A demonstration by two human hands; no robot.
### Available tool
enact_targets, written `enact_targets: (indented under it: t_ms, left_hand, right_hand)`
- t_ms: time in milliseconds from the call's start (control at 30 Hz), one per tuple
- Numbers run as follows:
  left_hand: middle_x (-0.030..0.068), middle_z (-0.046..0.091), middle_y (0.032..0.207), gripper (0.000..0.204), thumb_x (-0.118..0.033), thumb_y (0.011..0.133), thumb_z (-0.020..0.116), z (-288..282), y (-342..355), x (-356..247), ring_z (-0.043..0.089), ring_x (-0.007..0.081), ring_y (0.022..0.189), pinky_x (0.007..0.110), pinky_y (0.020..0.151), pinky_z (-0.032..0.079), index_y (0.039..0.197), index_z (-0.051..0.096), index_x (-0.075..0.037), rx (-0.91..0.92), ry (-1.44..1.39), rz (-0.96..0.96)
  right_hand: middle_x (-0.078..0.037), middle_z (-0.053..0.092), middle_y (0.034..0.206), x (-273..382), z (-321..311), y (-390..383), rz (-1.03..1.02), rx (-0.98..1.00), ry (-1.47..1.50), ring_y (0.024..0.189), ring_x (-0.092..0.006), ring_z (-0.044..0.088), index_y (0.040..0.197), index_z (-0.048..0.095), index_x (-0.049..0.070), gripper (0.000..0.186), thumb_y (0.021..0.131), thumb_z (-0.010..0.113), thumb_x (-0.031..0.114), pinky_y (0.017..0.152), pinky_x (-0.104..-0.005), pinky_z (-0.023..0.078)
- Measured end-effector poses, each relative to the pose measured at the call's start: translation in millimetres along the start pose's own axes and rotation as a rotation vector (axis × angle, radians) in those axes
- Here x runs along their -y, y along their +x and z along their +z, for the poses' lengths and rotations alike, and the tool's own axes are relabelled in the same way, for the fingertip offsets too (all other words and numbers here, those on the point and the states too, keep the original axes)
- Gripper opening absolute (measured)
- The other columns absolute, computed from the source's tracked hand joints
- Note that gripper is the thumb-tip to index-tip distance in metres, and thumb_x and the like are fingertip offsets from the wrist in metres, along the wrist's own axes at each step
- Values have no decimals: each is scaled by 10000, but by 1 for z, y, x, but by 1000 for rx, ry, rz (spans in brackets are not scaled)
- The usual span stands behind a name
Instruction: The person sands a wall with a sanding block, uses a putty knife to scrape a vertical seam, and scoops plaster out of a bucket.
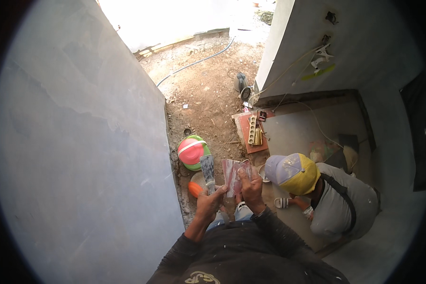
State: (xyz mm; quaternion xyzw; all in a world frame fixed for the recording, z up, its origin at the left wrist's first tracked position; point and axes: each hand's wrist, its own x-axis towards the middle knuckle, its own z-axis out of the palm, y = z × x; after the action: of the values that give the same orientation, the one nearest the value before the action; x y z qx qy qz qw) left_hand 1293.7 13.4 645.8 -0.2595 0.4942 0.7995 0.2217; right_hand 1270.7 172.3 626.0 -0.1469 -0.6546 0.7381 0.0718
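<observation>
My left hand (210,204) is closed around the handle of a putty knife (207,165), its grey, putty-smeared blade pointing up and away from me. Beside it, my right hand (252,190) grips a thin reddish sheet (232,173) streaked with white, the thumb lying flat on its face. The sheet is roughly rectangular, and its lower left corner comes close to my left fingers; whether they touch it I cannot tell. Both hands are held in front of my body, above the ground.
A grey plastered wall (90,142) runs along my left. Pink and green basins (192,150) and an orange object (194,189) lie near its foot. A co-worker in a yellow and lilac cap (293,173) crouches close on my right. Ahead are a power strip (252,130), cables and a blue hose (199,62).
</observation>
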Motion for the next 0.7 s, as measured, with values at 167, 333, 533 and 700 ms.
enact_targets:
  t_ms: [167,333,533,700]
  left_hand:
    - [-19,613,679,250,-270,919,802,-24,-18,25,483,43,527,213,482,379,942,705,-40,142,216,-131]
    - [24,700,734,314,-313,987,716,-20,-25,11,468,37,535,213,490,342,1083,739,-15,5,291,-73]
    - [30,703,749,279,-279,951,767,-43,10,21,561,63,573,230,528,423,1004,717,-10,-66,258,11]
    - [-35,586,675,270,-301,915,812,-54,41,44,492,55,491,228,436,361,895,670,-71,-160,151,-45]
  right_hand:
    - [40,597,811,-2,-13,28,68,-119,146,733,-54,485,1005,634,13,186,1037,604,194,630,-256,416]
    - [49,605,839,17,-21,41,1,-98,134,762,-53,489,1031,648,4,193,1038,591,188,663,-261,423]
    - [31,623,880,3,-24,4,125,-114,173,807,-69,519,1084,655,-3,214,1034,593,196,720,-272,453]
    - [15,643,920,-77,-50,-60,257,-57,-170,839,-81,555,1090,654,-5,236,1022,611,217,748,-289,476]
